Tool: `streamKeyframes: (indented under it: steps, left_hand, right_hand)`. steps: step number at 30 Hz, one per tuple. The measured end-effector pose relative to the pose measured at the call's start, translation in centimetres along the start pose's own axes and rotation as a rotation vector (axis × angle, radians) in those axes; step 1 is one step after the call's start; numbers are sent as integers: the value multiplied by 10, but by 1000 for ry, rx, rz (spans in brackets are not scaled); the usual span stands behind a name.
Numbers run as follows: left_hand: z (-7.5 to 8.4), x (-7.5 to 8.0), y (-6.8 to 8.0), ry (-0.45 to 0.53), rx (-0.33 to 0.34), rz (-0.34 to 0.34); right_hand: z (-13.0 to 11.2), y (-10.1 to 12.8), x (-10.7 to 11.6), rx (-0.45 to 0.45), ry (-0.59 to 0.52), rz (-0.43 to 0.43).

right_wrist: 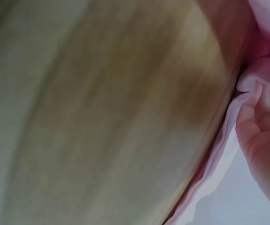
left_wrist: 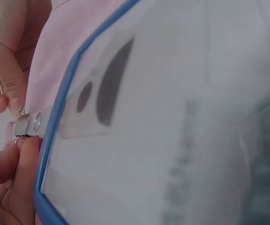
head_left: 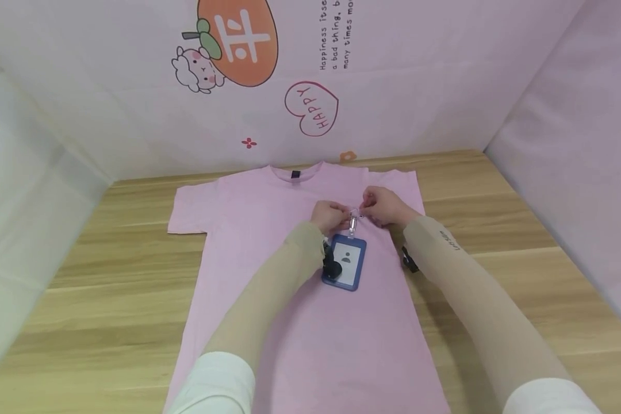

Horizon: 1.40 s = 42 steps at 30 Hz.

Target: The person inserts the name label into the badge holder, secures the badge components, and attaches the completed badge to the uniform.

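1. Head view: a pink shirt (head_left: pixel 269 230) lies flat on the wooden table (head_left: pixel 497 195), collar toward the wall. A blue badge (head_left: pixel 345 261) sits on its chest, with a grey person icon on its card.
2. The left hand (head_left: pixel 329 215) and right hand (head_left: pixel 385 206) meet just above the badge, at its metal clip (head_left: pixel 353 218). Both sets of fingers are curled in tight around the clip.
3. Writing on the wall (head_left: pixel 419 86): a heart reads "HAPPY", a line starts "Happiness itse…", and an orange sticker carries a white character. The right sleeve (head_left: pixel 466 270) has small lettering, too small to read.
4. Left wrist view: the badge (left_wrist: pixel 172 122) fills the picture, blue rim around a clear window. The clip (left_wrist: pixel 29 124) stands at its edge. The left hand's fingertips (left_wrist: pixel 17 159) pinch the clip from below; the right hand's fingers (left_wrist: pixel 5 75) close in from above, touching it.
5. Right wrist view: blurred. The table (right_wrist: pixel 102 112) takes most of it, with the shirt's edge (right_wrist: pixel 219 154) bunched at the right hand (right_wrist: pixel 261 136). Its fingers curl against the cloth; the clip is out of sight.
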<state>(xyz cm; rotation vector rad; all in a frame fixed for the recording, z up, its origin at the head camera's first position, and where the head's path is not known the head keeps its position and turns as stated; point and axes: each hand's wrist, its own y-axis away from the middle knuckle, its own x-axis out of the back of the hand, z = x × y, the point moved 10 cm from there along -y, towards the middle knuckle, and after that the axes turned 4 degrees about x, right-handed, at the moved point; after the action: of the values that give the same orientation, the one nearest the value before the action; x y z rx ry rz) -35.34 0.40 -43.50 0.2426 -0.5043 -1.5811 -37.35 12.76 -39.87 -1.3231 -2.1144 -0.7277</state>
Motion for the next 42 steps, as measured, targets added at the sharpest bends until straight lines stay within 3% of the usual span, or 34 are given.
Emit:
streamKeyframes:
  steps: [13,18,24,32,42]
  left_hand:
    - [6,-3,4,34,-29,3]
    - [1,-7,2,59,5,-36]
    - [-5,-9,-8,-31,-6,-113]
    - [-2,-10,-9,-22,-5,-195]
    - [1,-9,-5,53,20,-210]
  right_hand:
    - [-4,1,1,23,34,-21]
    - [5,2,2,7,23,-33]
    - [11,4,7,8,7,23]
    - [10,9,-11,-53,-306,-112]
    - [12,8,-7,-38,-329,-75]
